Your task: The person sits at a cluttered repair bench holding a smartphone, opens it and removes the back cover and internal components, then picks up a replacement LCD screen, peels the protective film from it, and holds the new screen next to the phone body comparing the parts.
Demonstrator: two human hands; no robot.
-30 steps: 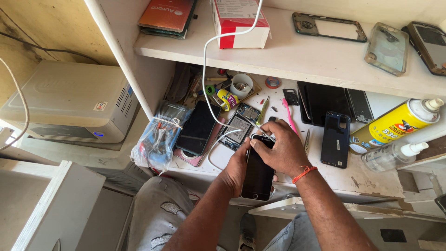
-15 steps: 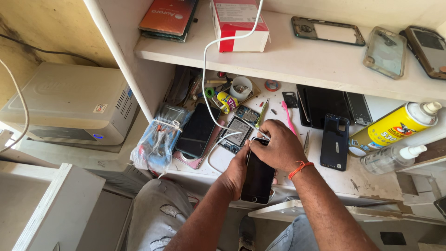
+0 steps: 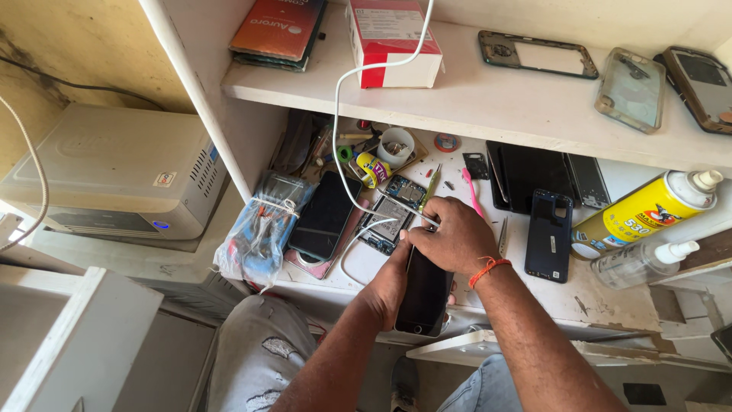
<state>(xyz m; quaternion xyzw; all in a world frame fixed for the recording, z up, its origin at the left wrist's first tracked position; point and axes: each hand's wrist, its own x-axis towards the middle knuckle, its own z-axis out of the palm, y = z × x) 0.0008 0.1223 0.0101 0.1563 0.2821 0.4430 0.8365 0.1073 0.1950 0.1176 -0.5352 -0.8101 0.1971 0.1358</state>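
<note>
Nearest the camera, the left hand (image 3: 389,286) was wrapped around a black phone (image 3: 424,294), fingers closed along its left edge so that the phone stood tilted over the front edge of the table (image 3: 610,305), its lower end hanging out above the person's lap. The right hand (image 3: 454,236) was curled over the phone's top end, fingertips pinched shut on the plug of a white cable (image 3: 339,114) pressed against that top edge (whether the plug was seated in the phone could not be told, since the fingers covered it). An orange thread band (image 3: 488,268) circled the right wrist.

Just beyond the hands lay an opened phone body (image 3: 387,221) with its circuit board showing, and to its left a second dark phone (image 3: 324,217) face up beside a blue plastic bag (image 3: 255,233) tied with string. A pink tool (image 3: 473,194) and tweezers (image 3: 503,235) lay right of the knuckles, near a dark blue phone back (image 3: 549,235). Farther right stood a yellow spray can (image 3: 648,214) on its side and a clear bottle (image 3: 640,261).

Farther back on the table sat a small white cup (image 3: 396,145) and a yellow tape roll (image 3: 374,168). The cable rose past a red and white box (image 3: 393,38) on the shelf (image 3: 488,107) above, where a phone frame (image 3: 537,55) and a clear case (image 3: 629,88) also lay. A white box-like machine (image 3: 114,172) sat off to the left.
</note>
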